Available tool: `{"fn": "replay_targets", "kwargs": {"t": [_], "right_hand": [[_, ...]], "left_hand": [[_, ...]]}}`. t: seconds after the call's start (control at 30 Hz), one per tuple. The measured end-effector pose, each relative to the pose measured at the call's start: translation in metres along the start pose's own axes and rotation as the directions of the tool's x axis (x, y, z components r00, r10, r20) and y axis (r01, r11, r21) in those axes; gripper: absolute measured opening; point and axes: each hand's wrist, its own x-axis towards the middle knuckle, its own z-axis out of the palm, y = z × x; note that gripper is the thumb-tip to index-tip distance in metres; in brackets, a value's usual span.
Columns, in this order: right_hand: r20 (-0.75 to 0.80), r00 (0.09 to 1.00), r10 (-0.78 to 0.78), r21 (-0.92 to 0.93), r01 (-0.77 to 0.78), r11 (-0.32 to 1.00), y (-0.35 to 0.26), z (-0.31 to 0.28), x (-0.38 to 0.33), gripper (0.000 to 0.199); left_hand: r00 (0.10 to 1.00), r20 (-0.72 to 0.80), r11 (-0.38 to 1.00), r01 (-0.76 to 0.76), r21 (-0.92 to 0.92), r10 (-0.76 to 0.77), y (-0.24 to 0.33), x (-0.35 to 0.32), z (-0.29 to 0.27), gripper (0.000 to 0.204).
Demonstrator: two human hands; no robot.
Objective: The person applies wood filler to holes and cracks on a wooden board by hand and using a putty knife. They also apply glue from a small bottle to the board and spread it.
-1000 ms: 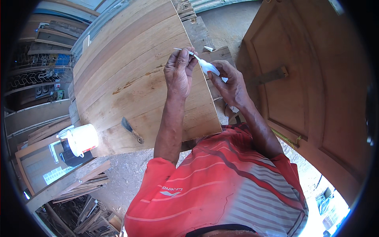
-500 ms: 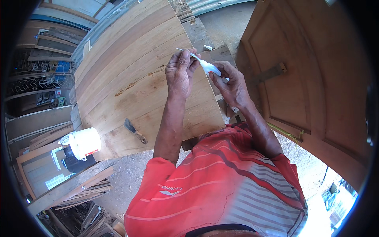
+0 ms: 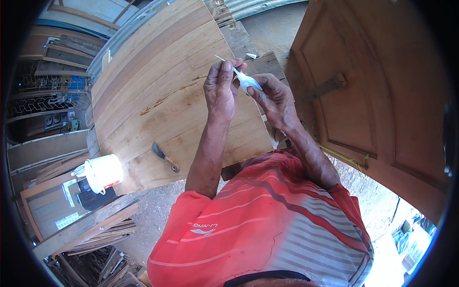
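Observation:
A small white squeeze bottle (image 3: 247, 83) with a slim nozzle is held above the wooden panel's right edge. My right hand (image 3: 278, 103) grips its body between thumb and fingers. My left hand (image 3: 221, 91) pinches the nozzle, and a thin pale tip sticks out past the fingers to the upper left. Whether that tip is part of the nozzle or a separate piece, I cannot tell. Beneath both hands lies the broad wooden panel (image 3: 153, 71), with a dark rough streak across its middle. A putty knife (image 3: 165, 158) rests on it, left of my left forearm.
A white bucket (image 3: 103, 174) stands at the panel's near left corner. A small white cone-shaped piece (image 3: 251, 56) lies on planks beyond my hands. On the right leans a large brown panelled door (image 3: 349, 105). Scrap wood (image 3: 103, 237) is piled at the lower left.
The bottle and my right hand have shifted slightly left, closer to my left hand. My left hand has moved a little to the right, still pinching the nozzle.

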Motion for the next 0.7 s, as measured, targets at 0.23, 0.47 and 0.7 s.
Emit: {"fn": "replay_targets", "kwargs": {"t": [0.23, 0.47, 0.7], "right_hand": [[0.087, 0.996, -0.006, 0.048, 0.002, 0.999, 0.009, 0.02, -0.002, 0.026], [0.168, 0.985, -0.027, -0.102, 0.044, 0.994, 0.025, 0.026, 0.004, 0.028], [0.279, 0.96, 0.003, -0.352, 0.1, 0.93, 0.033, 0.028, 0.003, 0.02]], "left_hand": [[0.99, -0.118, 0.988, -0.061, 0.141, 0.078, 0.014, -0.024, -0.003, 0.023], [0.999, -0.022, 0.982, -0.03, 0.184, 0.035, 0.015, -0.057, -0.042, 0.1], [0.986, -0.166, 0.897, 0.103, 0.43, -0.034, -0.005, -0.094, -0.062, 0.043]]}}
